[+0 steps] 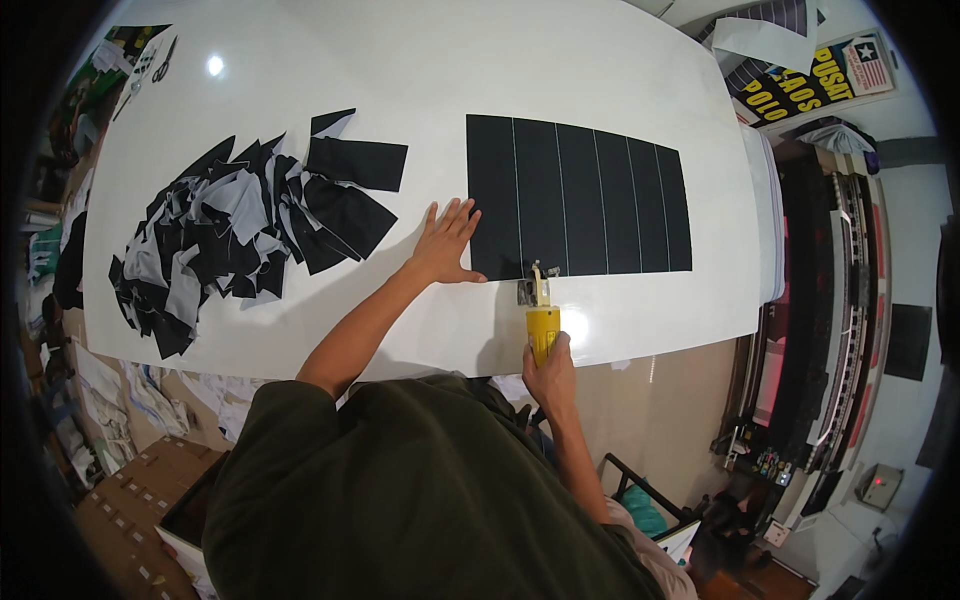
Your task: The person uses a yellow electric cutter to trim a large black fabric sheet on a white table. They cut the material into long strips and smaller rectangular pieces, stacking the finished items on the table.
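A black fabric panel lies flat on the white table, crossed by several thin pale lines running from its far edge to its near edge. My left hand rests with spread fingers at the panel's left edge, its fingertips and thumb on the cloth. In my right hand is a yellow handheld electric fabric cutter, gripped by its body. The cutter's metal head meets the near edge of the panel, close to the first pale line from the left. How far the blade is into the cloth cannot be seen.
A heap of black and grey fabric pieces covers the left part of the white table. Scissors lie at the far left corner. Beyond the right edge stands a long dark machine. Cardboard boxes are at lower left.
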`<action>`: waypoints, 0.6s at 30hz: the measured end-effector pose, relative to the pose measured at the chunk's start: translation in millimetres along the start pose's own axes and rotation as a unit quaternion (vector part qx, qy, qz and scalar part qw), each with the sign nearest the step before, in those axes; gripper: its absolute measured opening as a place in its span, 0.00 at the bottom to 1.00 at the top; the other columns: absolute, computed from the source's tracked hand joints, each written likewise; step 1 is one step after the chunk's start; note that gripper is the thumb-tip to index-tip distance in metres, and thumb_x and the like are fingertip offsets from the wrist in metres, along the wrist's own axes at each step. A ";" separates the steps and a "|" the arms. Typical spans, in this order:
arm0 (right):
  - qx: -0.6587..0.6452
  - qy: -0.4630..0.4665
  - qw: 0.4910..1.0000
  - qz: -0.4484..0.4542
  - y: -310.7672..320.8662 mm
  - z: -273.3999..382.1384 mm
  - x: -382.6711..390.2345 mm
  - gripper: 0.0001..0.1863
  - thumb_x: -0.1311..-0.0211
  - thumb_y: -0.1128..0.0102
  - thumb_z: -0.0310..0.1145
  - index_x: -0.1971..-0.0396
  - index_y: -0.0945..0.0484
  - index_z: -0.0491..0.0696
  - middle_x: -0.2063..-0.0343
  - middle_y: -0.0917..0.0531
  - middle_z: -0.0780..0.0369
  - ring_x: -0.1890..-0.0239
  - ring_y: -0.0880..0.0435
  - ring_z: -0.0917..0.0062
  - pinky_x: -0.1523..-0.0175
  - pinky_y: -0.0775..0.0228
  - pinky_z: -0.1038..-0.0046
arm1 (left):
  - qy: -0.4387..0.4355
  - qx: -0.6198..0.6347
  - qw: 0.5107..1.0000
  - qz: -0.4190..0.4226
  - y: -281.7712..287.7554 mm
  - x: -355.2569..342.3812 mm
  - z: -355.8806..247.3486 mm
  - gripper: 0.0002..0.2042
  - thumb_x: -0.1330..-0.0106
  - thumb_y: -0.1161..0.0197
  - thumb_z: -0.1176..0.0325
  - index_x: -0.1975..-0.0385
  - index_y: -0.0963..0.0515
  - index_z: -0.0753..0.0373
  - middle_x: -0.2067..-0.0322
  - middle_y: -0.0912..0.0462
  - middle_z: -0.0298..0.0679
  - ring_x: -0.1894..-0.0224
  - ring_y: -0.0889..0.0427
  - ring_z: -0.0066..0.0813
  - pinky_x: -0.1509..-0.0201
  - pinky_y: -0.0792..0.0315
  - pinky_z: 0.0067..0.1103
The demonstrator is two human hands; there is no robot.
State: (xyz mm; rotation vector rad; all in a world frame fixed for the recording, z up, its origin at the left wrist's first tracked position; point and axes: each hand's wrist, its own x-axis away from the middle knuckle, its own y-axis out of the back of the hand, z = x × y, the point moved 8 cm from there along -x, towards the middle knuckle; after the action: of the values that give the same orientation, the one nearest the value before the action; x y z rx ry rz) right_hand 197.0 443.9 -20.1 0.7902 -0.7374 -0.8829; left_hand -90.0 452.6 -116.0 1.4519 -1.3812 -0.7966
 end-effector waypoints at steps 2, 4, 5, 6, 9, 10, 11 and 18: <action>0.000 -0.010 1.000 0.010 -3.4 -1.3 -5.7 0.24 0.33 0.34 0.38 0.51 0.37 0.39 0.60 0.20 0.37 0.59 0.18 0.35 0.56 0.24 0.46 | 0.002 0.003 1.000 0.000 0.3 1.1 0.7 0.67 0.52 0.33 0.22 0.19 0.52 0.63 0.18 0.60 0.48 0.16 0.66 0.49 0.19 0.73 0.56; -0.001 -0.014 1.000 0.014 -5.1 -0.5 -13.4 0.24 0.33 0.35 0.38 0.51 0.37 0.40 0.58 0.20 0.37 0.59 0.18 0.35 0.56 0.24 0.45 | 0.004 0.008 1.000 0.007 3.6 1.6 0.4 0.66 0.52 0.33 0.23 0.19 0.52 0.62 0.18 0.59 0.47 0.16 0.65 0.49 0.18 0.73 0.56; -0.002 -0.014 1.000 0.013 -5.4 1.0 -17.1 0.24 0.33 0.35 0.38 0.51 0.37 0.40 0.59 0.20 0.37 0.59 0.18 0.35 0.56 0.24 0.45 | 0.005 0.010 1.000 0.011 5.2 1.8 -0.5 0.66 0.51 0.33 0.23 0.19 0.52 0.62 0.18 0.59 0.47 0.16 0.65 0.48 0.18 0.73 0.55; -0.002 -0.012 1.000 0.011 -5.4 4.2 -21.8 0.24 0.33 0.35 0.38 0.51 0.37 0.39 0.59 0.20 0.37 0.59 0.18 0.35 0.56 0.24 0.45 | 0.004 0.008 1.000 0.012 5.5 1.4 -0.1 0.66 0.51 0.33 0.23 0.19 0.52 0.62 0.18 0.59 0.47 0.16 0.65 0.48 0.18 0.73 0.55; 0.002 -0.012 1.000 0.010 -5.3 11.4 -38.5 0.24 0.33 0.35 0.37 0.51 0.37 0.39 0.60 0.20 0.37 0.58 0.18 0.36 0.55 0.24 0.45 | 0.001 0.002 1.000 0.008 6.5 1.2 -0.3 0.65 0.50 0.33 0.23 0.19 0.51 0.62 0.18 0.58 0.48 0.16 0.64 0.49 0.18 0.72 0.55; 0.006 -0.001 1.000 0.007 -5.4 14.8 -44.5 0.25 0.33 0.35 0.37 0.50 0.37 0.37 0.60 0.20 0.35 0.59 0.17 0.35 0.55 0.23 0.46 | -0.001 0.000 1.000 0.003 7.1 1.6 -0.7 0.65 0.50 0.33 0.23 0.20 0.51 0.63 0.18 0.57 0.48 0.16 0.63 0.50 0.18 0.71 0.55; 0.011 0.011 1.000 0.005 -5.9 17.6 -50.5 0.26 0.33 0.35 0.37 0.50 0.38 0.36 0.61 0.19 0.33 0.59 0.17 0.35 0.55 0.22 0.47 | -0.003 -0.002 1.000 -0.001 7.7 2.5 -0.7 0.65 0.50 0.34 0.22 0.20 0.50 0.63 0.19 0.57 0.49 0.16 0.62 0.51 0.18 0.70 0.55; 0.026 0.043 0.999 -0.011 -6.5 31.7 -92.4 0.26 0.33 0.35 0.38 0.50 0.38 0.36 0.62 0.18 0.32 0.59 0.16 0.34 0.56 0.21 0.48 | -0.005 -0.002 1.000 -0.024 8.7 3.3 0.2 0.65 0.51 0.33 0.23 0.20 0.49 0.63 0.19 0.55 0.49 0.17 0.61 0.50 0.18 0.69 0.56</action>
State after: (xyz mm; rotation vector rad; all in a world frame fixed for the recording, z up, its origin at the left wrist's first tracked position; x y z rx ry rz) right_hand 128.1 512.8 -30.2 0.8783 -0.6779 -0.8471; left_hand -92.9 450.1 -107.5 1.4854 -1.3561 -0.8369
